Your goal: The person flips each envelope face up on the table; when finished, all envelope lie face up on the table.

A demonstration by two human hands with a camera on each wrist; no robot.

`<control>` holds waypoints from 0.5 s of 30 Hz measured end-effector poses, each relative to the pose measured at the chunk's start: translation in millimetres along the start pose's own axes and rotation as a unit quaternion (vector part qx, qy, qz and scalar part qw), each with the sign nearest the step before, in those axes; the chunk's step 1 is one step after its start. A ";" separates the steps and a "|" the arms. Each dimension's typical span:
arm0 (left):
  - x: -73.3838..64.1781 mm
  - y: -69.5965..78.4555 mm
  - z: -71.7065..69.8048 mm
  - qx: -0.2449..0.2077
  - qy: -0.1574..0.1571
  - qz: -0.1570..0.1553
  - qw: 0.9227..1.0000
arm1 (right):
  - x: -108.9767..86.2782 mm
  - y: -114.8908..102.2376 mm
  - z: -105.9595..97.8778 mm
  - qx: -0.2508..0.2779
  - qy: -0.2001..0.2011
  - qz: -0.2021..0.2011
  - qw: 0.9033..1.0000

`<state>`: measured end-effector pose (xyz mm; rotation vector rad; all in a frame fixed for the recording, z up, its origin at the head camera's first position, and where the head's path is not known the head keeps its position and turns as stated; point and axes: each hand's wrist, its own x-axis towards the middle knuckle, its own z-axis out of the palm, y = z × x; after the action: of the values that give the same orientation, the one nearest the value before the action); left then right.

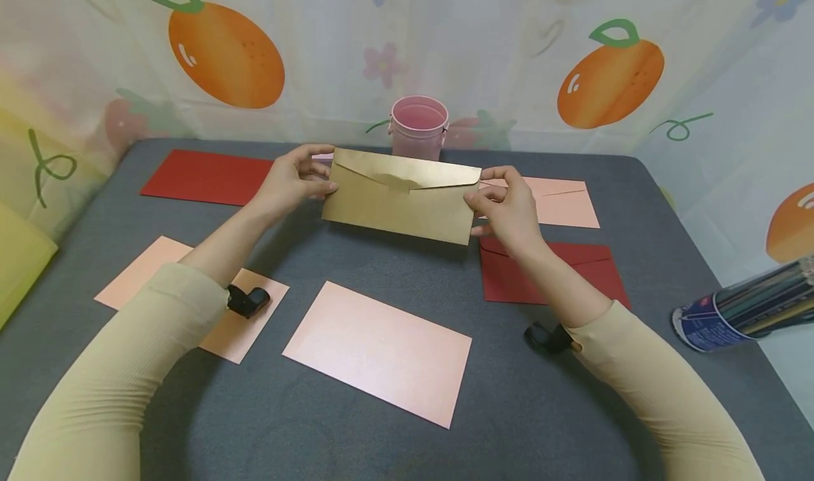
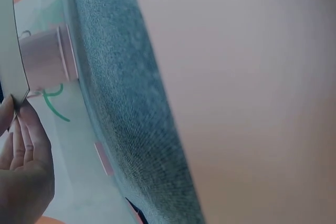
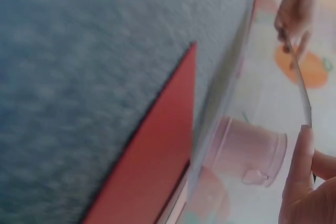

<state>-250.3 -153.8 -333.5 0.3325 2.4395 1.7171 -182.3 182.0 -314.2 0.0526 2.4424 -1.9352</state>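
A gold envelope [image 1: 400, 205] with its flap side toward me is held up above the table in both hands. My left hand [image 1: 292, 181] pinches its left end between thumb and fingers, and my right hand [image 1: 506, 209] pinches the right end. In the left wrist view the left hand [image 2: 29, 166] grips the envelope's edge. The right wrist view shows the right hand [image 3: 310, 182] on the thin edge, the other hand at the far end. Below the gold envelope, a pale pink envelope [image 1: 381, 354] lies flat on the table.
Around the grey table [image 1: 305, 431] lie a red envelope [image 1: 203, 177] at back left, a pink one [image 1: 244, 325] under my left forearm, and red [image 1: 585, 272] and pink [image 1: 566, 202] ones at right. A pink bucket [image 1: 420, 124] stands behind; a blue pencil can [image 1: 715, 322] stands right.
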 end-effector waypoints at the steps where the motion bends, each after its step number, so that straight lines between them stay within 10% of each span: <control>1: -0.2 0.3 0.3 0.002 0.002 -0.001 1.000 | 1.8 -0.9 -0.1 0.008 0.004 -0.001 1.000; 15: 0.6 -2.5 4.1 0.082 0.008 -0.065 0.994 | 32.1 -2.3 0.7 0.024 0.023 0.099 0.994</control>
<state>-250.2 -150.7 -337.2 0.1734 2.5589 1.4769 -214.4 181.1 -313.5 0.3320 2.3163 -1.9257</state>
